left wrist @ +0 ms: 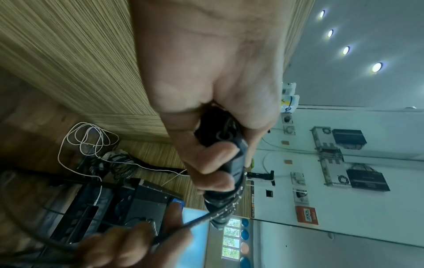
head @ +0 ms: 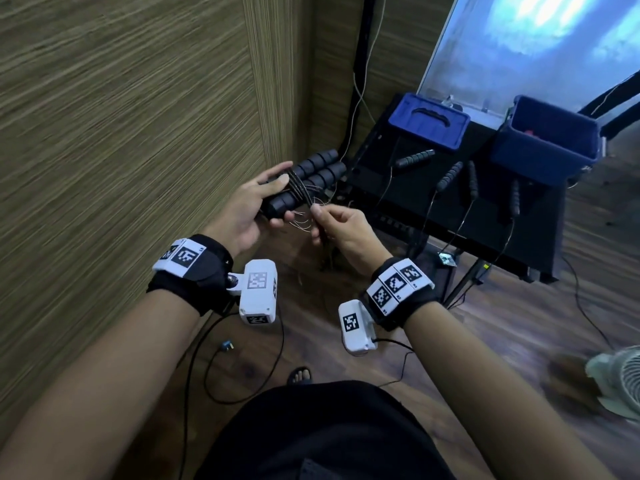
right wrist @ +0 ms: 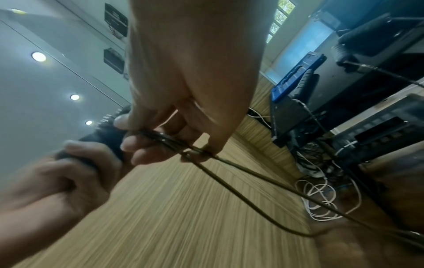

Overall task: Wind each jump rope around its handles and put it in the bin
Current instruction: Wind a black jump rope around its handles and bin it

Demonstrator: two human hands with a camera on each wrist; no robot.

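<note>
My left hand point(head: 258, 202) grips two black ribbed jump-rope handles point(head: 311, 174) side by side, with several turns of thin black rope wound round their middle. My right hand point(head: 332, 223) pinches the loose rope point(head: 313, 207) just right of the handles; in the right wrist view the rope point(right wrist: 241, 174) runs from my fingers point(right wrist: 213, 145) down in a loop toward the floor. The left wrist view shows my left fingers point(left wrist: 215, 163) curled round the handles point(left wrist: 231, 174). More jump ropes point(head: 450, 174) lie on the black table point(head: 467, 216). A blue bin point(head: 543, 140) stands at its back right.
A blue lid point(head: 427, 121) lies at the table's back left. A ribbed wall panel point(head: 121, 133) stands close on my left. Cables point(head: 214, 375) trail over the wooden floor, and a fan point(head: 623, 379) sits at the lower right. A bright screen point(head: 536, 46) leans behind the table.
</note>
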